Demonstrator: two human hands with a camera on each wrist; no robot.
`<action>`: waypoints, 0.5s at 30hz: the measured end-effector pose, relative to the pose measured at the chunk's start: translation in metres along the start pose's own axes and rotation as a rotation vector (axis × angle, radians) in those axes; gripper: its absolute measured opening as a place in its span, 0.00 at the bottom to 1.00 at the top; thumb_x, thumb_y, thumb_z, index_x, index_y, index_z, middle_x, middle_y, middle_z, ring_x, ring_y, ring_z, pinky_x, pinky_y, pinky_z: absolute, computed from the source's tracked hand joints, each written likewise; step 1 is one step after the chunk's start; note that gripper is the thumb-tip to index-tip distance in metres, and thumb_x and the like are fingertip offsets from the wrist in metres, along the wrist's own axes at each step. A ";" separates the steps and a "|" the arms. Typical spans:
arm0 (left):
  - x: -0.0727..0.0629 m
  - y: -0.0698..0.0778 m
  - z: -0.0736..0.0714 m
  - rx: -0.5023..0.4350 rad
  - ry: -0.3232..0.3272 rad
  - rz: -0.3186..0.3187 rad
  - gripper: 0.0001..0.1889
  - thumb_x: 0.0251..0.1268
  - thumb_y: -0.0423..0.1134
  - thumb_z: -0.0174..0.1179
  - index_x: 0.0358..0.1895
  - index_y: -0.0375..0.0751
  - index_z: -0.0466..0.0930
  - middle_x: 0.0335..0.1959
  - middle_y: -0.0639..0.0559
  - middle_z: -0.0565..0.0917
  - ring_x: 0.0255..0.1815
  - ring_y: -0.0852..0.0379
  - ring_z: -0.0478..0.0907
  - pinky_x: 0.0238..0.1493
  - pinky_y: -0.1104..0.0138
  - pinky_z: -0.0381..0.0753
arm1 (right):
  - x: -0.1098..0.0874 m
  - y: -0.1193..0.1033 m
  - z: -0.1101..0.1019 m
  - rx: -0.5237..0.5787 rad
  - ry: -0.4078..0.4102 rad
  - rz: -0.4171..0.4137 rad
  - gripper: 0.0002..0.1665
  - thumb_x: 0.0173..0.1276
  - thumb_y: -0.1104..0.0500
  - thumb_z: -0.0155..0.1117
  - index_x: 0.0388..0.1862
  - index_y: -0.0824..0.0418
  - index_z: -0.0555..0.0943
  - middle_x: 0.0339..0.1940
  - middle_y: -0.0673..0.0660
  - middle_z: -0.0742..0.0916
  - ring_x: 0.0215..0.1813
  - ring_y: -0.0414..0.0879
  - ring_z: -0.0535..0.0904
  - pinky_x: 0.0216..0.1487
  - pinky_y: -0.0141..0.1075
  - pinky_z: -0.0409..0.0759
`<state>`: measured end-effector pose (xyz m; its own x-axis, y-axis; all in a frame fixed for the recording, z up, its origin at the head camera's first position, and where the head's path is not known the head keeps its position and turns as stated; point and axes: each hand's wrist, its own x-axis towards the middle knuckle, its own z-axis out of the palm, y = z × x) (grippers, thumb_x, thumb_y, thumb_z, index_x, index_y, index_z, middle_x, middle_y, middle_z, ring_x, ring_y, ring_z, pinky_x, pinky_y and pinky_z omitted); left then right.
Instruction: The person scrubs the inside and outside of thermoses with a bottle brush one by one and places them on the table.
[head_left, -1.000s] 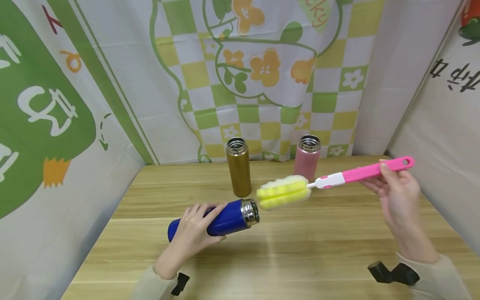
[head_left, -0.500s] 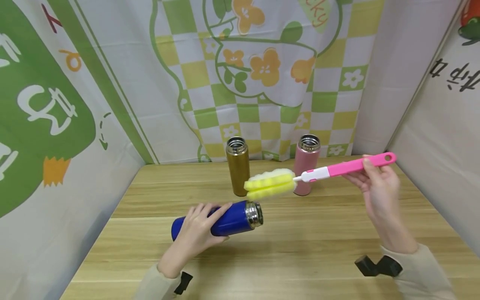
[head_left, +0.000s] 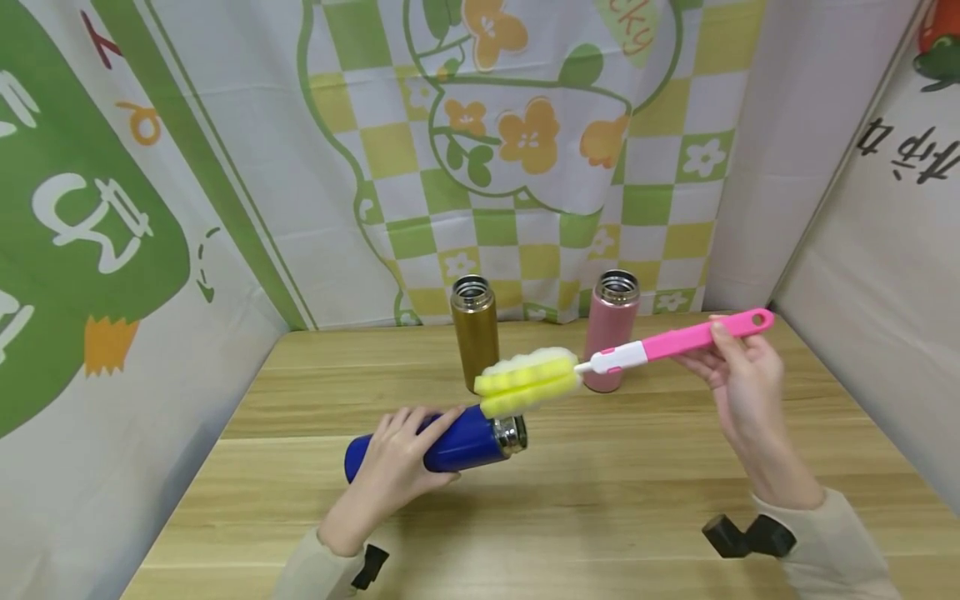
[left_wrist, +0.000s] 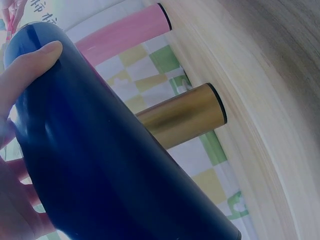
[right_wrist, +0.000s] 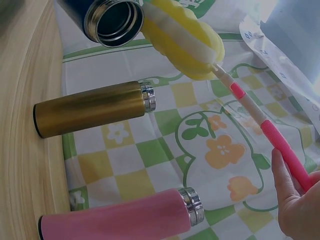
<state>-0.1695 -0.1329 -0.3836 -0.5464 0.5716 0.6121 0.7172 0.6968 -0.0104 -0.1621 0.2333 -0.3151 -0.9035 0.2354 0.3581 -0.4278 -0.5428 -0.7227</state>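
My left hand [head_left: 405, 454] grips a blue thermos bottle [head_left: 465, 440] round its body. The bottle lies tilted on its side, its open steel mouth [right_wrist: 115, 22] facing right. In the head view my right hand [head_left: 750, 387] pinches the pink handle [head_left: 690, 338] of a bottle brush. The brush's yellow and white sponge head [head_left: 528, 383] overlaps the shoulder of the blue bottle in that view; from the right wrist it shows beside the mouth, outside it. The left wrist view is mostly filled by the blue bottle's body [left_wrist: 95, 145], with the thumb across it.
Behind the blue bottle a gold thermos bottle [head_left: 476, 329] stands upright without a lid. A lidless pink thermos bottle [head_left: 613, 321] stands to its right, partly behind the brush. The wooden table [head_left: 600, 500] ends at a patterned cloth [head_left: 525, 167] at the back.
My right hand has carried the brush leftward, so its sponge head has come from right of the blue bottle's mouth to over its shoulder. The blue bottle has shifted slightly right.
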 end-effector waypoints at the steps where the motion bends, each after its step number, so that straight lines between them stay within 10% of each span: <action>1: 0.000 0.000 0.000 -0.002 0.001 -0.002 0.42 0.22 0.52 0.75 0.53 0.47 0.74 0.39 0.47 0.77 0.38 0.48 0.73 0.36 0.55 0.73 | 0.000 0.000 0.000 -0.004 0.001 0.003 0.09 0.64 0.65 0.52 0.39 0.71 0.69 0.32 0.63 0.83 0.34 0.50 0.82 0.41 0.39 0.77; 15: 0.003 -0.002 0.003 0.012 0.015 -0.047 0.42 0.23 0.52 0.74 0.54 0.48 0.73 0.39 0.48 0.77 0.36 0.49 0.73 0.34 0.57 0.72 | -0.006 -0.004 -0.008 0.010 -0.057 0.041 0.07 0.65 0.66 0.50 0.39 0.71 0.71 0.31 0.63 0.83 0.35 0.51 0.82 0.40 0.39 0.77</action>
<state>-0.1738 -0.1316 -0.3837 -0.5723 0.5317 0.6243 0.6858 0.7278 0.0088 -0.1554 0.2402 -0.3191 -0.9174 0.1669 0.3614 -0.3899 -0.5592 -0.7317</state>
